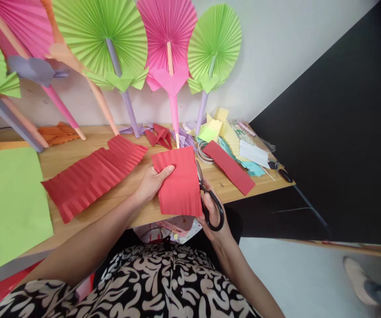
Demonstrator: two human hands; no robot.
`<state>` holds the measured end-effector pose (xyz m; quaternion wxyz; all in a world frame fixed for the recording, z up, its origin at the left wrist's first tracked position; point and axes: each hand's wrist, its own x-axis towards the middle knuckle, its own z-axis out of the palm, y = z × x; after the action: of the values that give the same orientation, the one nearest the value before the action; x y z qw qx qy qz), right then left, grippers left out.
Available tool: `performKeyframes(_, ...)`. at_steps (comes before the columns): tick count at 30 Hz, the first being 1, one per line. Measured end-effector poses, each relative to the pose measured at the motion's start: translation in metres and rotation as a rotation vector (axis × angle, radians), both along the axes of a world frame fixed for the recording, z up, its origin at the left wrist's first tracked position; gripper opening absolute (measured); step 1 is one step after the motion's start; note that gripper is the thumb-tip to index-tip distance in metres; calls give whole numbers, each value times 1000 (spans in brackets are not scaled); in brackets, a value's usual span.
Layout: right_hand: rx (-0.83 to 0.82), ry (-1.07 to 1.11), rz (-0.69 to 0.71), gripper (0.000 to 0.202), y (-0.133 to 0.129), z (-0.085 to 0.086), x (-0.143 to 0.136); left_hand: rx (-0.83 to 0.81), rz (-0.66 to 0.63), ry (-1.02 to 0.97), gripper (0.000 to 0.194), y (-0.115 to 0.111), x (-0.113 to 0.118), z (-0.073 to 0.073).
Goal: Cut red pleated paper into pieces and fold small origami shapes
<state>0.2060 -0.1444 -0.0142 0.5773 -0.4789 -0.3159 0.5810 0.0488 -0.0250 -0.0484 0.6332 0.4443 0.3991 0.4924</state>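
Note:
My left hand (153,180) grips a creased sheet of red paper (180,190) by its left side, thumb on top and the other fingers hidden beneath. In my right hand (217,221) is a pair of black-handled scissors (214,205), its blades lying along the paper's right edge. Whether the blades are cutting into the paper I cannot tell. A longer pleated red paper (93,179) lies on the wooden table to the left. To the right of the scissors rests a narrow red paper strip (229,167).
Green (100,35) and pink paper fans (169,39) on rolled stems lean against the wall. A roll of tape (204,152) and paper scraps (225,128) lie at the table's right end. A large green sheet (8,207) covers the left. A person's foot (359,280) shows at lower right.

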Motion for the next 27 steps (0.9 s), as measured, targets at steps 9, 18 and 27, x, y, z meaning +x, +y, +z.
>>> performKeyframes(9, -82, 33, 20, 67, 2, -4, 11, -45, 0, -16, 51, 0, 0, 1)
performKeyframes(18, -110, 108, 64, 63, 0, -13, 15, -14, -41, 20, 53, -2, 0, 8)
performKeyframes(27, -47, 99, -35, 61, 8, -11, 4, -17, -71, 13, 52, -3, 2, 4)
